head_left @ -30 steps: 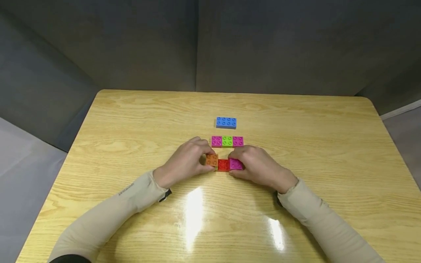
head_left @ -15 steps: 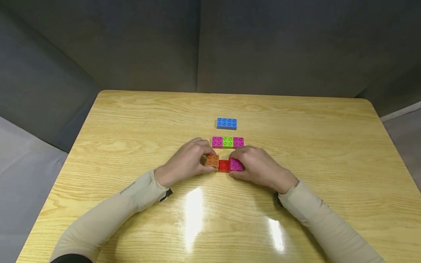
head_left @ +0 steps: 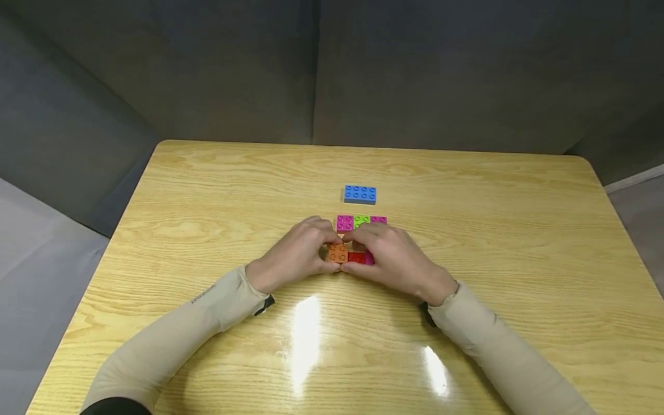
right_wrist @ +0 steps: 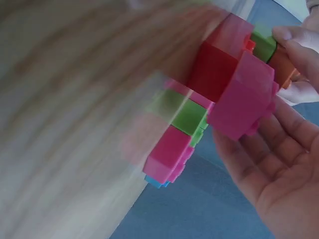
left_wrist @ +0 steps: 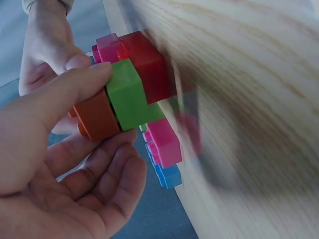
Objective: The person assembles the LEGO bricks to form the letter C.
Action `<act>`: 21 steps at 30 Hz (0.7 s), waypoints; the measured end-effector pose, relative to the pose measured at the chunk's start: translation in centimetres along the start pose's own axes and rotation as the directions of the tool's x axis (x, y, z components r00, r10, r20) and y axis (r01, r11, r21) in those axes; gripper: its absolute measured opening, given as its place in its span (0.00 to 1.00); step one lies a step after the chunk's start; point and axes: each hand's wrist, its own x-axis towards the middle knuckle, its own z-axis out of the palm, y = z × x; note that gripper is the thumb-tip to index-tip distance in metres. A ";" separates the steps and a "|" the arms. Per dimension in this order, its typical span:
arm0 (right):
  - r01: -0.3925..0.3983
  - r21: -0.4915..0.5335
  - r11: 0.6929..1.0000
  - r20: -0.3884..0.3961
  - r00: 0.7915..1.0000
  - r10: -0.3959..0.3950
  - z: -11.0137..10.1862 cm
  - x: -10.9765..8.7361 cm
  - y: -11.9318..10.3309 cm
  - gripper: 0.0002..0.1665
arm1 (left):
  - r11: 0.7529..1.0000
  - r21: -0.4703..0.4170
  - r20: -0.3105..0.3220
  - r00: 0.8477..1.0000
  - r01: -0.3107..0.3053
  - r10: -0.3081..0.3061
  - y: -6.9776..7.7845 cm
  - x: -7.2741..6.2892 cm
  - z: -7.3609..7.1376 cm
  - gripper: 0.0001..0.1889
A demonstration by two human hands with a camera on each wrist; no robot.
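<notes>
An orange toy brick sits on top of a green brick, both at the left end of a red brick. My left hand pinches this stack, its thumb and fingertip at the green brick's sides. From the right, my right hand pinches near the orange brick's right edge, its fingertips close to the left ones. A magenta brick sits on the red brick's right end, mostly hidden under the right hand in the head view.
Behind the hands lies a row of magenta brick, lime green brick and another magenta brick, partly covered by the right hand. Farther back is a blue eight-stud brick. All rest on a wooden table before a dark grey partition.
My right hand has let go of the magenta brick and moved left, over the red brick, to the orange brick. The left hand keeps its pinch almost in place.
</notes>
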 end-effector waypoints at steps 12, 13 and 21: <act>0.016 0.025 1.000 -0.019 1.000 -0.015 0.5 0.0 0.1 0.22 | 0.995 -0.063 -0.004 0.997 0.077 -0.077 -0.5 -0.6 0.1 0.25; 0.019 0.027 0.999 -0.020 1.000 -0.018 0.5 0.0 0.2 0.22 | 0.994 -0.072 -0.010 0.997 0.081 -0.082 -0.6 -0.8 0.1 0.24; 0.028 0.060 0.998 -0.016 1.000 -0.027 0.4 0.2 0.1 0.19 | 0.992 -0.120 -0.053 0.997 0.047 -0.054 -1.2 -1.0 0.2 0.18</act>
